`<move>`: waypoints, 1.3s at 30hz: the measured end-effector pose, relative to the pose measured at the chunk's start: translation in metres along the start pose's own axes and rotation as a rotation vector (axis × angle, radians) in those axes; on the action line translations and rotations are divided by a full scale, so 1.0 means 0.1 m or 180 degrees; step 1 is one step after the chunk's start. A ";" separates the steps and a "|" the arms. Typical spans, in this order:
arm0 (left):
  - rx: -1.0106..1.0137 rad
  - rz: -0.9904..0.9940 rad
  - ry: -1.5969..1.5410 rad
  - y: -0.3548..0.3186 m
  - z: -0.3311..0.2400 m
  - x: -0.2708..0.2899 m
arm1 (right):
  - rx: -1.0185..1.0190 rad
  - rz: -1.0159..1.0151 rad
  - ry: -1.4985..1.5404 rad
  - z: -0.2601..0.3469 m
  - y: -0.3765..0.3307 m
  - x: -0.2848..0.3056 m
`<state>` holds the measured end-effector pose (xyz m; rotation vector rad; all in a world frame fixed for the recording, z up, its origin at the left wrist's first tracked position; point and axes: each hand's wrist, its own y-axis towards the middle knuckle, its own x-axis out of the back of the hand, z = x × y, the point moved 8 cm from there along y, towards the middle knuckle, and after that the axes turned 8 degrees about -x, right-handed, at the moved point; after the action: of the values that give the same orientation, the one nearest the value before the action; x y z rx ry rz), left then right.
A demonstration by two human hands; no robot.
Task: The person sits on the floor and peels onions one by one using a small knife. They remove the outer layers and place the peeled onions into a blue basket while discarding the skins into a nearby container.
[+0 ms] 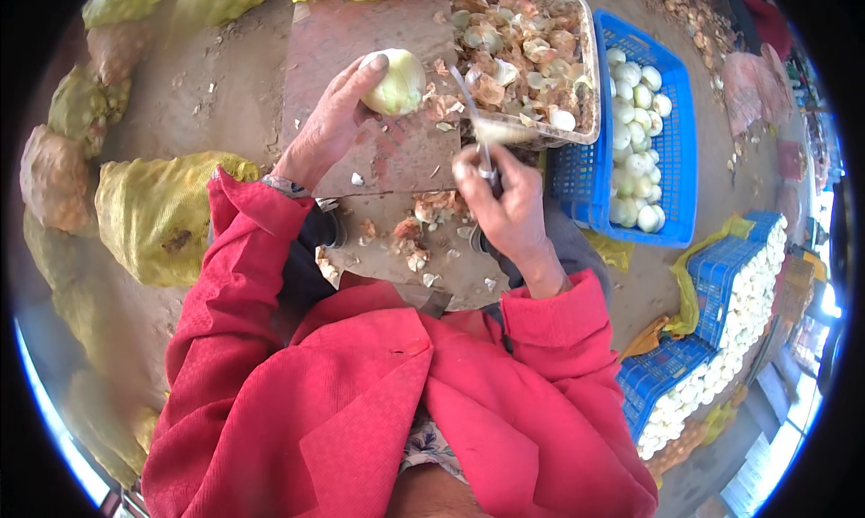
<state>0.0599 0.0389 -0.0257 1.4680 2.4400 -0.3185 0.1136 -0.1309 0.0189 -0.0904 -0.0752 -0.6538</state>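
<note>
My left hand (332, 122) is closed round a pale, mostly peeled onion (396, 82), held above a reddish board (365, 162). To its right, my right hand (506, 203) grips a knife (466, 93) by its dark handle, with the blade pointing up and a little left. A blurred pale scrap, perhaps peel or a slice of onion (506, 132), shows beside the blade. The knife and the whole onion are apart. Part of the knife's handle is hidden by my fingers.
A whitish bin (592, 63) of onion skins stands beyond my right hand. Right of it is a blue crate (688, 158) of peeled onions. More blue crates (671, 374) with onions stand lower right. Yellow mesh sacks (162, 213) line the left; loose skins (410, 231) litter the floor.
</note>
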 end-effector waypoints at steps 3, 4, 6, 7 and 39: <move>0.0214 0.0233 0.0556 -0.07 0.04 -0.10 | -0.0094 -0.0504 -0.0687 0.06 0.17 0.10; 0.0162 0.0314 0.0650 -0.07 0.04 -0.16 | 0.0021 -0.0566 -0.0846 0.02 0.24 0.09; 0.0043 0.0450 0.0840 -0.08 0.06 -0.24 | 0.0502 -0.0588 -0.0990 0.13 0.30 0.03; 0.0070 0.0501 0.0837 -0.07 0.11 -0.21 | 0.0228 -0.0499 -0.1134 0.12 0.32 0.02; -0.0326 0.0464 0.1443 -0.07 0.07 -0.33 | -0.0235 -0.0878 -0.1352 -0.19 0.44 0.10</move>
<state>0.0692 0.0068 -0.0204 1.8196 2.6078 0.1903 0.1491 -0.1047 -0.0012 -0.2933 -0.4796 -0.9050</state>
